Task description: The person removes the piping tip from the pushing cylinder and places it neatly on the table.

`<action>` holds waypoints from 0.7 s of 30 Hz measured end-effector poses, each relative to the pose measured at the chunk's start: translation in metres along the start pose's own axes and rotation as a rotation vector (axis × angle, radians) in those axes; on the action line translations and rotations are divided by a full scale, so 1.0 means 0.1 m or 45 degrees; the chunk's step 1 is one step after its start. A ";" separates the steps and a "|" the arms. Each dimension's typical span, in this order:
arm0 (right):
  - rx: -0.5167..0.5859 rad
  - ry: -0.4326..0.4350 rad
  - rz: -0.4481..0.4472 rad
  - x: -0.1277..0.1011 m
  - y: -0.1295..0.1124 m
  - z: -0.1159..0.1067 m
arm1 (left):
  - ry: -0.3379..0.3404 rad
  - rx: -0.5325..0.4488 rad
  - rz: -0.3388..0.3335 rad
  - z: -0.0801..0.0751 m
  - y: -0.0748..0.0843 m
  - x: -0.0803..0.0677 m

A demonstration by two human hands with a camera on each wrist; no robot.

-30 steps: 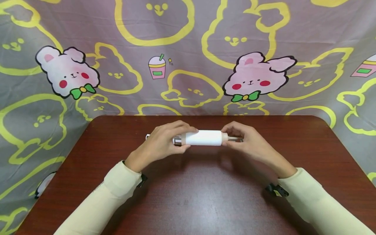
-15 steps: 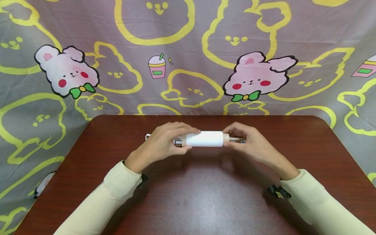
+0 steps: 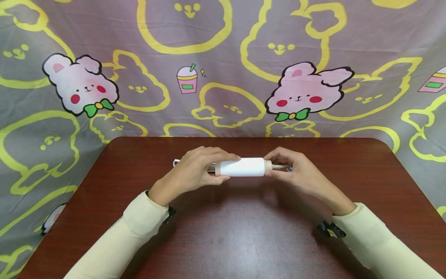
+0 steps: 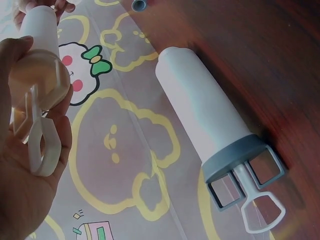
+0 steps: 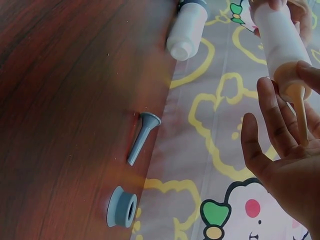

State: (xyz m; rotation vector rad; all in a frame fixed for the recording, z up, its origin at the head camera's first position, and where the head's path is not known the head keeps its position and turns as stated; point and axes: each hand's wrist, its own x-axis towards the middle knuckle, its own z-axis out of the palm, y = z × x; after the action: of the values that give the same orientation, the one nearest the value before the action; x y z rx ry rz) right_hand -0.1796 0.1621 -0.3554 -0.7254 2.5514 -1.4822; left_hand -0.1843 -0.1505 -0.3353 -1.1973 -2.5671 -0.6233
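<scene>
I hold a white tube (image 3: 242,167) with beige end caps level above the dark red table (image 3: 226,232). My left hand (image 3: 226,168) grips its left end; in the left wrist view the beige cap (image 4: 37,80) and a white plunger handle (image 4: 42,145) sit in the left hand (image 4: 25,185). My right hand (image 3: 270,166) pinches the right end, where a thin beige nozzle (image 5: 299,107) pokes out past the right hand's fingers (image 5: 272,120). The tube (image 5: 279,35) also shows in the right wrist view.
A second white tube (image 4: 202,112) with a grey end and white plunger handle (image 4: 262,215) lies on the table beyond my hands. Near it lie a loose grey nozzle (image 5: 142,131) and a grey ring (image 5: 121,206). A rabbit-print cloth (image 3: 223,69) hangs behind the table.
The tube has shifted slightly to the right and down. Less of the metallic part at its left end shows beside my left hand. Both hands keep their hold.
</scene>
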 end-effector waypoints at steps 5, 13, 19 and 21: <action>-0.037 0.009 -0.031 0.00 0.00 0.01 | 0.001 -0.007 0.010 0.01 -0.01 -0.01; -0.068 0.023 -0.068 -0.02 0.00 0.01 | -0.008 -0.036 0.002 -0.01 -0.01 0.00; -0.022 0.029 -0.118 -0.04 -0.01 0.00 | -0.029 -0.100 -0.009 -0.03 -0.01 0.01; -0.015 0.036 -0.134 -0.05 -0.01 0.00 | -0.042 -0.115 -0.008 -0.03 -0.01 0.02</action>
State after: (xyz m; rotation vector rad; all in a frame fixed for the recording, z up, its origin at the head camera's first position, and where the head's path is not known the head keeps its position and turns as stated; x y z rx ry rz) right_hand -0.1748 0.1635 -0.3552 -0.8587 2.5821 -1.5196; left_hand -0.1866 -0.1514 -0.3318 -1.2381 -2.5957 -0.7347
